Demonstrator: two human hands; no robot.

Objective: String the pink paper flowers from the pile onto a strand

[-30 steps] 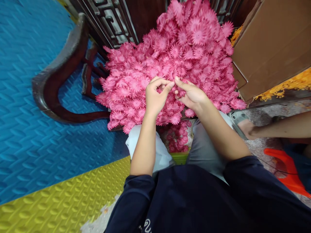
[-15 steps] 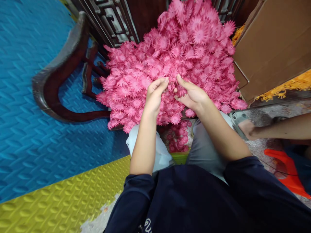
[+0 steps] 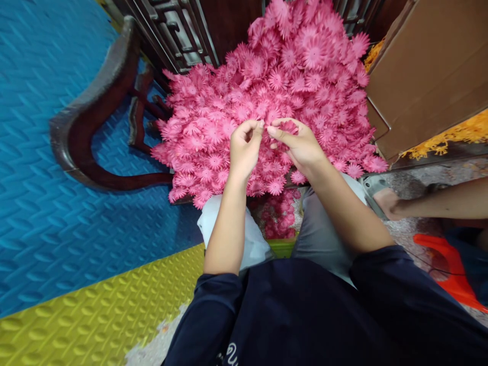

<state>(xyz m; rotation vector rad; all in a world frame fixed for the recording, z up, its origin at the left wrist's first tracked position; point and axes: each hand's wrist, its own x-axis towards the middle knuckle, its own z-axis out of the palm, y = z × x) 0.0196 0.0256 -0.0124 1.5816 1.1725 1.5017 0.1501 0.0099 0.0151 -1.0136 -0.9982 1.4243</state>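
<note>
A large heap of pink artificial flowers (image 3: 213, 129), with thin pointed petals, lies in front of me. Over the middle of it, my left hand (image 3: 244, 152) pinches thumb and forefinger together; whatever is between the tips is too small to make out. Just to its right, my right hand (image 3: 301, 147) is closed, its thumb tip against the fingers. A darker pink flower (image 3: 290, 126) sits in the curl of that hand. The two sets of fingertips are close together with a small gap between them.
A dark wooden chair arm (image 3: 82, 137) curves at the left, over a blue mat (image 3: 38, 203) with a yellow border (image 3: 114, 300). At right stand a cardboard box (image 3: 430, 71), orange fringe material (image 3: 450, 134) and another person's foot (image 3: 387, 201). More pink flowers (image 3: 280, 216) lie on the floor between my knees.
My right hand has turned and its fingers have closed, bringing its thumb tip nearer my left hand. The flower in it shows higher now. My left fingertips have barely shifted.
</note>
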